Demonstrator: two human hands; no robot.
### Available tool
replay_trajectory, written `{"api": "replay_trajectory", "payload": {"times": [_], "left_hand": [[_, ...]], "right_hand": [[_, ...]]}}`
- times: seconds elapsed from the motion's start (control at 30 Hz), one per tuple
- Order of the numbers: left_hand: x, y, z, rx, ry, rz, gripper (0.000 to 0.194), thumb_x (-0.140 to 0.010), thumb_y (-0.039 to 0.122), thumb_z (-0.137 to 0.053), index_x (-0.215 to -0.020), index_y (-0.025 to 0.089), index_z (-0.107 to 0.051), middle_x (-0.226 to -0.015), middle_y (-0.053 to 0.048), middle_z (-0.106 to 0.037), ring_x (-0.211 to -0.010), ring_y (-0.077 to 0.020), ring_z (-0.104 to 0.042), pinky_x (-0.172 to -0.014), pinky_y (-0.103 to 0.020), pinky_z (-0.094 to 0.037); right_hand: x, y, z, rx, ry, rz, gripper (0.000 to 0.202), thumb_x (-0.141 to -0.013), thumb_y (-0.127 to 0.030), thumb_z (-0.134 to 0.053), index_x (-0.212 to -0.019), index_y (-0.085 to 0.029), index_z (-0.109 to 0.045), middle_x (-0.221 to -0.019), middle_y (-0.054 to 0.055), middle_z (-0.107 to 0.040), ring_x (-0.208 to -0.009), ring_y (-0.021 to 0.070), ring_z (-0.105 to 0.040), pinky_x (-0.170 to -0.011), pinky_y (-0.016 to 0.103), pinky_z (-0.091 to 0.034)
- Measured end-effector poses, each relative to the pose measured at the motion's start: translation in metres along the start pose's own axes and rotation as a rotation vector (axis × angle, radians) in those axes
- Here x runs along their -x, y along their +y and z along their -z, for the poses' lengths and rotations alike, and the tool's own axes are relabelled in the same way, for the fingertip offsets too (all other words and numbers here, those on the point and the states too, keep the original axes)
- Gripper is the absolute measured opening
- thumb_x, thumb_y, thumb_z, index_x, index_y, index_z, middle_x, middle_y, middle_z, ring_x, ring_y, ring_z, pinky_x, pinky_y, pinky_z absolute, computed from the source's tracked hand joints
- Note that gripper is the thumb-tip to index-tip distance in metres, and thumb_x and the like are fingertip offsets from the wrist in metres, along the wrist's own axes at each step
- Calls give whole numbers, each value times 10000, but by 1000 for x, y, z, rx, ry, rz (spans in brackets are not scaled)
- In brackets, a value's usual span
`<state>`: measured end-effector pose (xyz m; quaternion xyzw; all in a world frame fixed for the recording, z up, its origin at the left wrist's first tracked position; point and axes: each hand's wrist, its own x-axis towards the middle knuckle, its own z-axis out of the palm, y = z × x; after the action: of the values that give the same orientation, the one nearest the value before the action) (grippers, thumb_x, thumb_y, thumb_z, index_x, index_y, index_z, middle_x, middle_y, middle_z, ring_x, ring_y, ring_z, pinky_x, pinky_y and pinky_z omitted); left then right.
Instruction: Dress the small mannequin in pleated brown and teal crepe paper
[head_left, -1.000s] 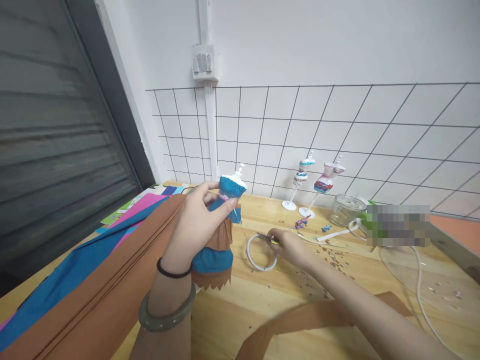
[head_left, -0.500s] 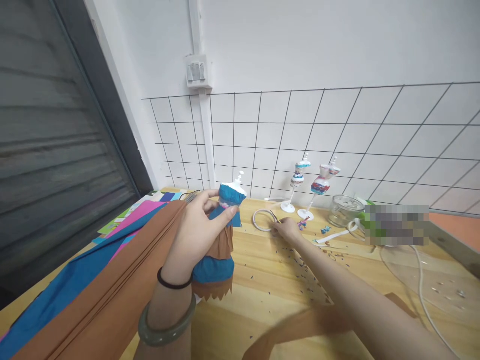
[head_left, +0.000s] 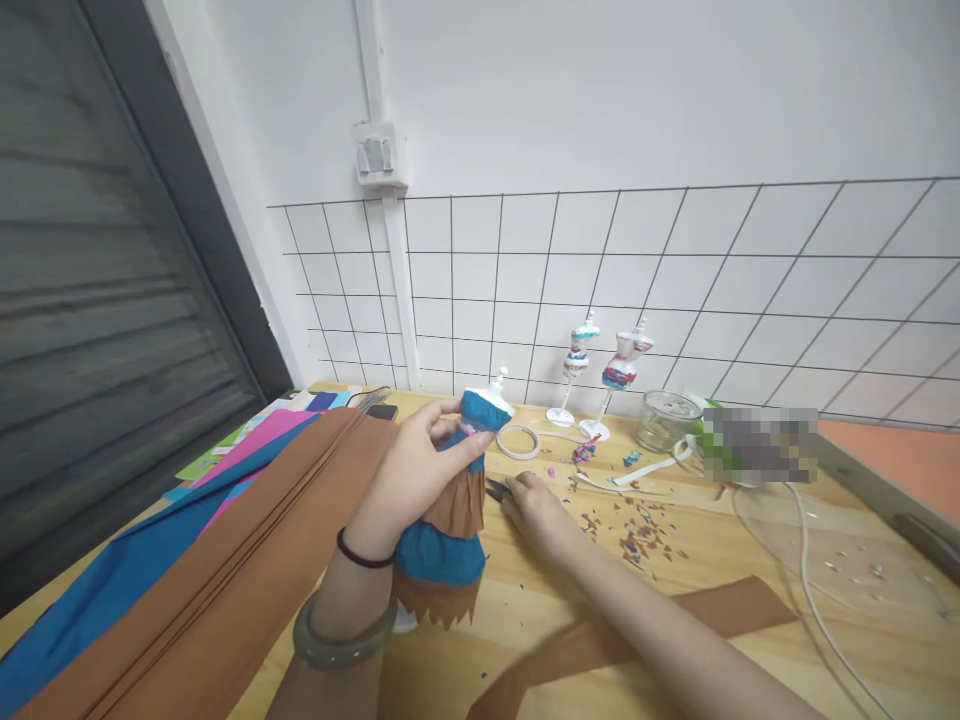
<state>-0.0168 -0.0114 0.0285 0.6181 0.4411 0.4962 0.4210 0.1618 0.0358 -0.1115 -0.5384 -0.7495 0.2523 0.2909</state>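
Far left, a dark grey slatted panel (head_left: 112,250) beside a pale wood worktop (head_left: 442,680). On the left of the worktop, long sheets lie overlapped at a slant: a bright blue sheet (head_left: 112,580), a pink sheet (head_left: 255,430), and folded brown sheets (head_left: 247,560) on top. The left hand (head_left: 420,460), a black band and a grey-green bangle on its arm, is closed round the middle of a small white dress form clad in blue and brown layers (head_left: 486,408), thumb across the front; form roughly upright, knob at top, skirt layers hanging below the hand, lowest brown edge jagged. Just behind and right of it, a thin white ring (head_left: 519,457) flat on the worktop. The right hand (head_left: 536,505), low over the worktop, fingers curled round a small dark pointed tool (head_left: 495,490), tip toward the brown layer; cannot tell whether they touch. Farther back, near the black wire grid (head_left: 559,250), two small white stands with patchy coloured torsos: a mostly white and blue one (head_left: 576,360), then a red, blue and white one (head_left: 620,372). A wide brown strip (head_left: 720,610) runs beneath the right forearm; brown and blue scraps (head_left: 641,540) scattered behind it. Next, a white flat strip (head_left: 645,470), a clear round glass jar (head_left: 667,425), then a pixelated patch, contents unreadable. Far right, a white cord (head_left: 806,560) curves over a clear plastic sheet (head_left: 862,565) with small shiny bits.
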Motion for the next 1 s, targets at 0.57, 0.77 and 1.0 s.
{"api": "replay_trajectory", "payload": {"times": [0.57,0.77,1.0], "left_hand": [[-3,-12,-19,459,-258,146,358,-728,258,-740,-1030,131,-596,-887,-76,-709,-831,-177,-672,-799,-297,-499],[-1,-12,-25,507,-308,162,352,-745,247,-726,-1047,116,-602,-951,-113,-711,-895,-206,-672,-822,-310,-496],[-2,-17,-32,595,-350,189,361,-722,219,-743,-1039,101,-616,-955,-125,-712,-819,-185,-679,-800,-301,-504]], "right_hand": [[43,-93,62,-896,335,67,248,-709,-406,-724,-809,-190,-655,-775,21,-682,-728,143,-615,-685,262,-507],[41,-89,68,-952,290,51,236,-698,-389,-743,-722,-179,-639,-686,3,-639,-651,122,-573,-627,244,-491],[38,-77,74,-1181,18,-24,244,-671,-379,-783,-757,-180,-669,-707,0,-637,-662,107,-557,-686,245,-464]]}}
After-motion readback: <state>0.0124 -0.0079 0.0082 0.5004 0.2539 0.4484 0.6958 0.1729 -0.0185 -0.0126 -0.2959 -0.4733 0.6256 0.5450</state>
